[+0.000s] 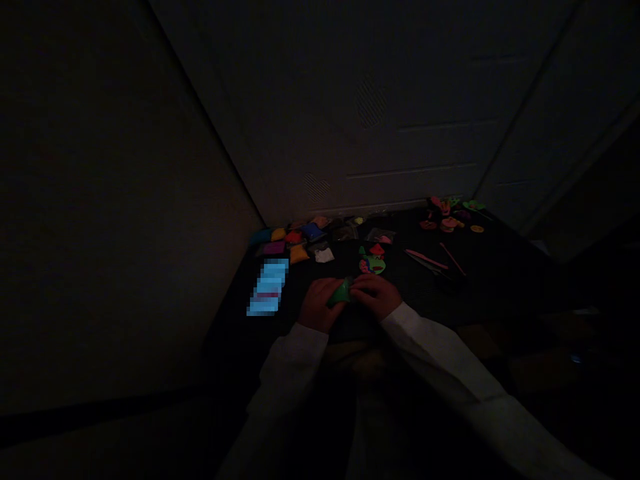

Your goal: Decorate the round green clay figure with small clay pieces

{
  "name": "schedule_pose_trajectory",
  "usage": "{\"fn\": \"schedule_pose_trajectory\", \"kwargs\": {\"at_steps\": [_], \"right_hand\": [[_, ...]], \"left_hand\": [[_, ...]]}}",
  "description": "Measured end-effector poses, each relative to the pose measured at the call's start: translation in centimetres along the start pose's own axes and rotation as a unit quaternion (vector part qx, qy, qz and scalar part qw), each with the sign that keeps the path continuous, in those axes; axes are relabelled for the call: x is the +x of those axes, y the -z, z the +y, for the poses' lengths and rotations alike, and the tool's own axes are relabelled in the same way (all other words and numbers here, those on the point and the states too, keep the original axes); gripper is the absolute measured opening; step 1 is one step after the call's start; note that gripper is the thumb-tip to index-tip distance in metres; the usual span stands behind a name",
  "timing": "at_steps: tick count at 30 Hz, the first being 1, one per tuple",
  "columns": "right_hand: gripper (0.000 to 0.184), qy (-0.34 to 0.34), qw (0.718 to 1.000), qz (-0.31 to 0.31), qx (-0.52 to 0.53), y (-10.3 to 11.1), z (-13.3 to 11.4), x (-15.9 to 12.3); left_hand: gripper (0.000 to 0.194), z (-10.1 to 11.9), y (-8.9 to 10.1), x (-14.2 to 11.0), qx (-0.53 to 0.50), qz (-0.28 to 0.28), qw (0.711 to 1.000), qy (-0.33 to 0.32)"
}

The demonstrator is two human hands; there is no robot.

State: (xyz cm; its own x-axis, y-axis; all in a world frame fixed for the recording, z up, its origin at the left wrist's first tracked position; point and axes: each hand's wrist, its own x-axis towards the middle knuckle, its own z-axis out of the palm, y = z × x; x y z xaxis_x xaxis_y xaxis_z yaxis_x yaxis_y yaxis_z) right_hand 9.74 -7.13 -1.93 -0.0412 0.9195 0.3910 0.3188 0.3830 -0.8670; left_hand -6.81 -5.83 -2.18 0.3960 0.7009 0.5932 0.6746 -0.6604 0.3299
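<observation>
A small clear bag of green modelling clay [341,293] is between my two hands above the dark table. My left hand [318,301] is closed around its left side. My right hand [379,293] pinches the bag's upper right edge. Just beyond my fingers lies a green clay figure [376,263] with pink, blue and red parts. A red clay piece [377,249] touches or sits close behind it; the dim light hides which.
Packets of coloured clay, among them an orange packet [299,253] and a white packet [324,254], line the back left. A lit phone [269,287] lies left. Scissors [434,265] and a pink stick [453,259] lie right. Several clay pieces [449,225] sit at the back right, against the wall.
</observation>
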Motion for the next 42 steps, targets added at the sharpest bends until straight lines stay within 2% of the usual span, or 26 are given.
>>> {"fn": "schedule_pose_trajectory", "kwargs": {"at_steps": [7,17,23,28,35,42], "right_hand": [[0.011,-0.006,1.000,-0.016,-0.019,-0.4,0.4,0.1],[0.014,0.013,1.000,-0.022,-0.011,-0.1,-0.5,0.0],[0.013,0.003,1.000,0.003,0.010,0.0,0.3,0.2],[0.014,0.001,0.999,0.008,0.034,0.3,0.8,0.3],[0.014,0.002,0.999,-0.002,0.036,0.6,0.6,0.2],[0.017,-0.014,1.000,-0.008,0.007,0.6,0.7,0.2]], "left_hand": [[0.031,0.2,-0.3,0.1,0.020,0.008,1.000,-0.015],[0.028,0.3,-0.4,0.0,0.029,0.023,0.999,0.003],[0.034,0.7,0.0,0.1,0.007,0.020,1.000,0.002],[0.030,0.8,0.0,0.0,-0.025,0.024,0.999,0.006],[0.039,0.6,-0.1,0.0,-0.052,0.021,0.997,0.048],[0.031,0.6,0.5,0.2,-0.074,-0.007,0.995,0.062]]}}
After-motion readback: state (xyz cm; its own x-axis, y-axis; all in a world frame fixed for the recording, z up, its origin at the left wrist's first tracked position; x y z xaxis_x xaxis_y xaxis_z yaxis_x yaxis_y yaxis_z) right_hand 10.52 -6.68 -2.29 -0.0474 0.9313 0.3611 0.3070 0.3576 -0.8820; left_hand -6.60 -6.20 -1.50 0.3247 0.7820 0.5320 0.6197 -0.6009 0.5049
